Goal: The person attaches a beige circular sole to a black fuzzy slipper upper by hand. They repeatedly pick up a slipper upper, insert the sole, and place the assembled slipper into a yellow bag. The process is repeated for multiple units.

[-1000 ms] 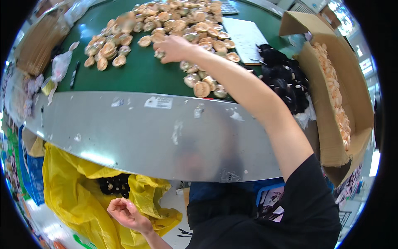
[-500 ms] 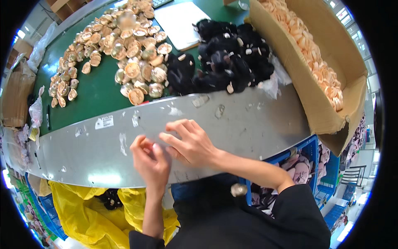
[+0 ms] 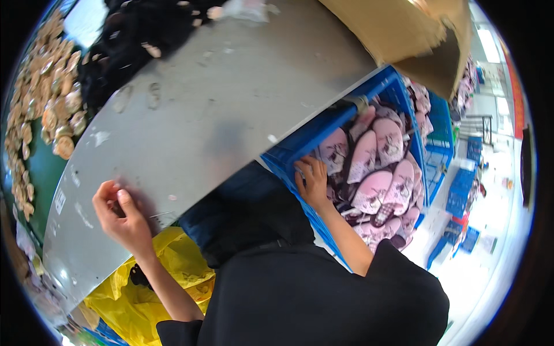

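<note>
My left hand (image 3: 123, 219) is just above the grey metal tabletop near its front edge. Its fingers are curled, thumb close to the index finger, and whether something small is between them I cannot make out. A thin pale stick-like thing (image 3: 162, 214) lies beside that hand on the tabletop. My right hand (image 3: 312, 180) reaches into a blue plastic crate (image 3: 311, 144) by its near left wall, fingers bent but apart. It touches the edge of a heap of pink oval padded pieces (image 3: 365, 155) with dark printed drawings; nothing is visibly lifted.
Black plush pieces (image 3: 135, 34) and round tan-and-shiny parts (image 3: 49, 104) lie at the far left. A cardboard box (image 3: 392, 29) overhangs the table's right end. A yellow plastic bag (image 3: 173, 254) hangs below the front edge. More blue crates (image 3: 459, 179) stand at right.
The view has turned right. My hands, together over the tabletop before, have parted: the right one moved down into the blue crate, while the left stayed over the table.
</note>
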Demonstrator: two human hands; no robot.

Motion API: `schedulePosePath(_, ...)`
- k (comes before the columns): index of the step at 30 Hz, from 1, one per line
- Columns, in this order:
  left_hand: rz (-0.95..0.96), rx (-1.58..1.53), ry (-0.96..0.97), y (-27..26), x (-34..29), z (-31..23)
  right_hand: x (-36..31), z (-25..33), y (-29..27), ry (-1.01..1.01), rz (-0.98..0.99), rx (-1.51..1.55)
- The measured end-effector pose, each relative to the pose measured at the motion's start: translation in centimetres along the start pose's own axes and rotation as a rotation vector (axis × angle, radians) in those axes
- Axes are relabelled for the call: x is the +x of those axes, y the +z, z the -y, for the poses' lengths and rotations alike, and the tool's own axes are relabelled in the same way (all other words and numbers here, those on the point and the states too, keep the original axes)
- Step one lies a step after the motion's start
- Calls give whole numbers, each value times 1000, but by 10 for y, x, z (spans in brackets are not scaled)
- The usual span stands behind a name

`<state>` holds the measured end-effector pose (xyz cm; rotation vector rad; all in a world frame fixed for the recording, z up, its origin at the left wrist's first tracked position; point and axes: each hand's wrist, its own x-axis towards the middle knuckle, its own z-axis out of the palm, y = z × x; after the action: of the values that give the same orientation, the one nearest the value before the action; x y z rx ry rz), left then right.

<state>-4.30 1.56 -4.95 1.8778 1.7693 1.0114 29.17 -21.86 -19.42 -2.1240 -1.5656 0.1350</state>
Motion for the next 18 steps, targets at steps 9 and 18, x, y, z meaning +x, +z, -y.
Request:
schedulePosePath(9,10,62,66,2,3,20,-94,-98,11,745,147,512)
schedulePosePath(18,25,174,112,-3,6,27,-166,-183,121,490,514,590)
